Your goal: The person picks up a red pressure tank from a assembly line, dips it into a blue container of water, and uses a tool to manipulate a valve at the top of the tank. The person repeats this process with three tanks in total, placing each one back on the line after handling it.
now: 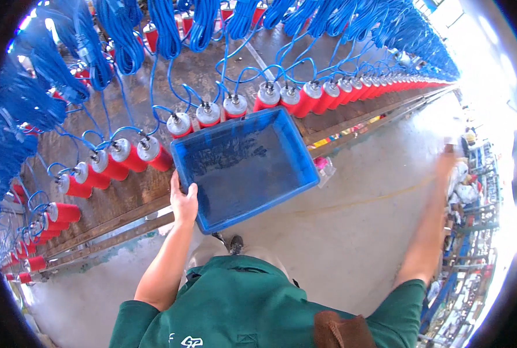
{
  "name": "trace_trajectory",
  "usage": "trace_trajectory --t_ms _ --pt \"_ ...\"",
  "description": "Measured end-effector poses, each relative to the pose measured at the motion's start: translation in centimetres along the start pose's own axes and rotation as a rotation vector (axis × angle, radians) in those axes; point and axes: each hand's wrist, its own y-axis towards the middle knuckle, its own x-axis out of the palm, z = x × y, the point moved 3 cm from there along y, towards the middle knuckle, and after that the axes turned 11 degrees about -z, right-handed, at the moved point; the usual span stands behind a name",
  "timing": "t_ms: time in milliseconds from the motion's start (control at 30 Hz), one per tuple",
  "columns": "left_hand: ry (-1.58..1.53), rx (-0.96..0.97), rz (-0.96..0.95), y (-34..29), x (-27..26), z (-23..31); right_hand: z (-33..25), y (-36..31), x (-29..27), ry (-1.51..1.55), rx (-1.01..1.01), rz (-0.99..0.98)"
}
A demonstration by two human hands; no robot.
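Left hand (184, 204) pinching left wall of blue bin (247, 174), near worktop's (116, 200) red cylinders (132, 159). Right hand (448, 148) outstretched, blurred; cannot tell grip.

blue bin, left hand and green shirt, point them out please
Blue bin (248, 177): head view, on the bare inner floor
Left hand (184, 205): head view, on the back of the hand
Green shirt (252, 301): head view, on the front
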Motion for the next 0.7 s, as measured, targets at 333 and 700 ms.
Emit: trace_trajectory --t_ms 333,700 --pt "-0.021 -0.047 -0.051 -0.4 -2.1 0.4 -6.3 3.1 -15.7 0.048 -0.325 0.245" --pt "-0.045 -0.248 0.038 -3.2 -3.5 3.0 -35.5 -15.4 21.9 0.391 -0.730 -0.650"
